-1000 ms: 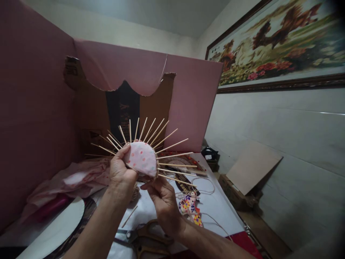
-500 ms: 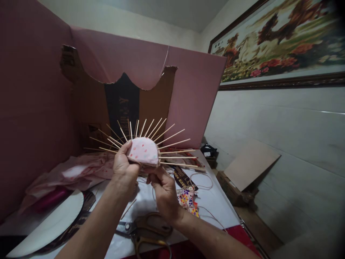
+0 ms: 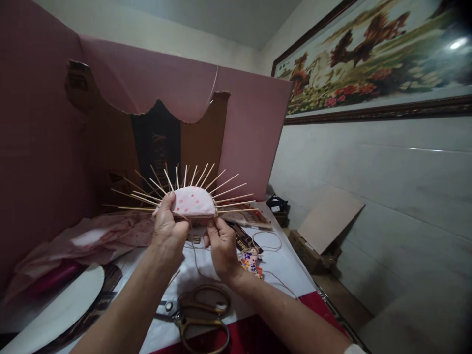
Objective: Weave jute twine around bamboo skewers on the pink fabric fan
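My left hand [image 3: 170, 223] is closed on a half-round craft piece [image 3: 193, 200], its thumb on the front face. Pink fabric with red dots covers the piece, and thin wooden sticks [image 3: 226, 183] fan out around its curved edge. At the lower right corner of the piece, my right hand [image 3: 222, 246] is pinched, its fingertips touching the edge. Brown twine [image 3: 196, 260] hangs from the straight lower edge and runs down to the table. Whether twine is also between my right fingertips is hidden. Scissors with bronze-coloured handles [image 3: 202, 322] lie below my hands.
A white half-round board [image 3: 66, 307] and crumpled pink fabric [image 3: 121, 233] lie at the left. Flower-patterned fabric [image 3: 250, 260] and a loop of twine lie right of my right hand. A pink cardboard panel [image 3: 254, 132] with a cut-out stands behind.
My right hand has moved up from below the craft piece to its lower right corner. The piece has tilted slightly, and twine now shows hanging from it. The camera view has turned right.
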`<state>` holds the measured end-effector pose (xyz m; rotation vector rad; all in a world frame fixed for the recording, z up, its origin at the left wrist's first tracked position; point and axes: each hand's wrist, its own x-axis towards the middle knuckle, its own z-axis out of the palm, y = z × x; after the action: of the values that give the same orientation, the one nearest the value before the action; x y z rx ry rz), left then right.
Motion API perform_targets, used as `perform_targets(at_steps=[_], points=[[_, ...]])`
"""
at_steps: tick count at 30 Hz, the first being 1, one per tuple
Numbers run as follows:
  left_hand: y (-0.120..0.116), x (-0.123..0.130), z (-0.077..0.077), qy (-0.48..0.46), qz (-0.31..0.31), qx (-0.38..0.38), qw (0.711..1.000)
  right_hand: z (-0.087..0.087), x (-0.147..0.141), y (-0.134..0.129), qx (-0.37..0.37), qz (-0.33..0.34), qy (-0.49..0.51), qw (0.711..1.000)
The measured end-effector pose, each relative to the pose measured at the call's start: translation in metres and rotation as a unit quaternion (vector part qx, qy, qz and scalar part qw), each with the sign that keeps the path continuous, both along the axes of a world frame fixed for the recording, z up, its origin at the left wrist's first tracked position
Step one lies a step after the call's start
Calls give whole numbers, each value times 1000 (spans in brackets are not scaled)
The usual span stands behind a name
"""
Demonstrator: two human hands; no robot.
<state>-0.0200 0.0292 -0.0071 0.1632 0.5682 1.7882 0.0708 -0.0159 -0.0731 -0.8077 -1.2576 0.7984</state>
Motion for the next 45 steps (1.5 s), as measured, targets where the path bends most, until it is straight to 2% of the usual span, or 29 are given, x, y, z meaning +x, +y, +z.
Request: perform_targets(at_steps=[7,14,19,24,29,33,38,42,45], points=[[-5,3,1,-7,-19,43,999,13,1,-2,20,-29,35,999],[-20,11,10,-36,-28,90,995,29,1,4,52,-57,61,995],[-22,13,9,-48,-29,103,993,19,-9,9,33,-55,106,992],[-20,19,1,-47,-31,105,993,3,-13,16,19,-109,88,990],[-23,26,-3,-18,-77,135,988,11,-8,19,10,-131,118,984],[-28,32,-2,-1,-121,150,981,18,-4,23,4,-78,190,979],[-29,37,-9,28,-131,171,976,23,2,26,-27,-6,264,964],[-28,42,-18,80,-116,174,975,32,9,24,-45,8,312,949],[-28,43,-22,122,-98,177,972,38,16,24,-54,-3,304,951]])
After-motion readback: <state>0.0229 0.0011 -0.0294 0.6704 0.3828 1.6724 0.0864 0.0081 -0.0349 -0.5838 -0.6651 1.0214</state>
